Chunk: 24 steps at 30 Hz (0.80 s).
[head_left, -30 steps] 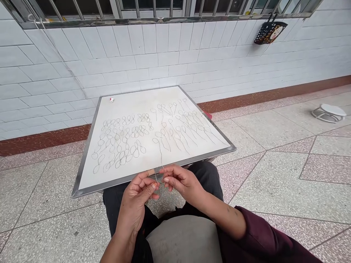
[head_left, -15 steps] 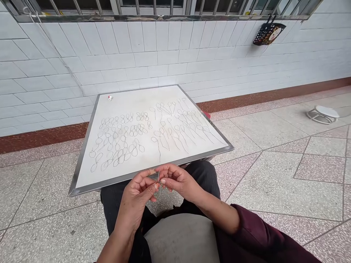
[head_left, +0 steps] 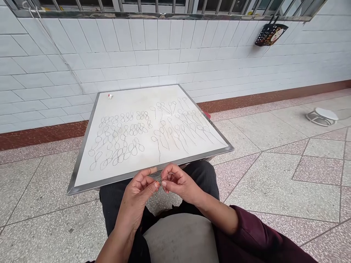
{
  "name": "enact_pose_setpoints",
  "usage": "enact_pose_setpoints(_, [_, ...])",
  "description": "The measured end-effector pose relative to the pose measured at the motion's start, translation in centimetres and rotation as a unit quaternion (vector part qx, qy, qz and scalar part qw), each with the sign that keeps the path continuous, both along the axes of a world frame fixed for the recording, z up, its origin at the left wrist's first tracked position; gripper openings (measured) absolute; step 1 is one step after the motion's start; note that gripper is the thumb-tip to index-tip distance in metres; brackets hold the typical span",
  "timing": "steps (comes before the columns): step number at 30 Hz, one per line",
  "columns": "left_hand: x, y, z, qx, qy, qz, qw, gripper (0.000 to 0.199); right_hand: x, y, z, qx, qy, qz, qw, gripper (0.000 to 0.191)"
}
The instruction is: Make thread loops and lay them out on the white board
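Over my lap, just off the table's near edge, my left hand (head_left: 142,188) and my right hand (head_left: 177,182) meet with thumbs and fingertips pinched. Between them is a thin looped wire (head_left: 170,176); its loop shows against the right fingers, and the rest is too fine to make out. A tan bandage wraps a finger of my left hand. On the white table (head_left: 131,98) before me lie rows of bent wires: double-loop wires (head_left: 120,155) on the left, and single-loop wires with long tails (head_left: 159,146) on the right.
A small white and red object (head_left: 110,96) sits at the table's far left corner. The table stands against a tiled wall (head_left: 148,56) under a barred window. A dark patterned bag (head_left: 271,34) hangs at right; a low white stool (head_left: 322,116) stands on the floor.
My right hand has turned slightly, and the wire loop has tipped from upright toward the right. The fingertips of both hands have moved a little apart at the top.
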State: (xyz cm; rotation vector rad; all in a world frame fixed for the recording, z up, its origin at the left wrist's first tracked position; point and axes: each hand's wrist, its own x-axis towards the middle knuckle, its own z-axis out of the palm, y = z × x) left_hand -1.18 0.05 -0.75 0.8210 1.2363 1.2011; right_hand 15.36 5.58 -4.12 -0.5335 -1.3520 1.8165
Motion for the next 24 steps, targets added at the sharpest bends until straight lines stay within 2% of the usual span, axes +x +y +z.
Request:
enact_pose_setpoints(3, [0.0,-0.1,0.2,-0.001,-0.045,0.007,0.999,0.040,-0.3,-0.2,-0.3,-0.018,0.018,-0.032,0.999,0.023])
enact_pose_setpoints(7, [0.2,-0.6,0.2,0.030,-0.108,0.008,0.994,0.041,-0.8,-0.7,-0.1,-0.082,0.056,-0.067,0.993,0.024])
enact_pose_setpoints(12, [1.2,-1.0,-0.2,0.055,-0.127,0.102,0.985,0.035,-1.2,-1.4,1.0,-0.111,0.079,-0.077,0.988,0.026])
enact_pose_setpoints(16, [1.8,-1.0,-0.3,0.075,-0.118,0.146,0.979,0.032,-1.2,-1.8,1.6,-0.122,0.083,-0.064,0.987,0.027])
enact_pose_setpoints(24, [1.8,-1.4,0.1,0.101,-0.046,0.174,0.978,0.028,-1.1,-2.3,1.9,-0.126,0.064,-0.048,0.989,0.029])
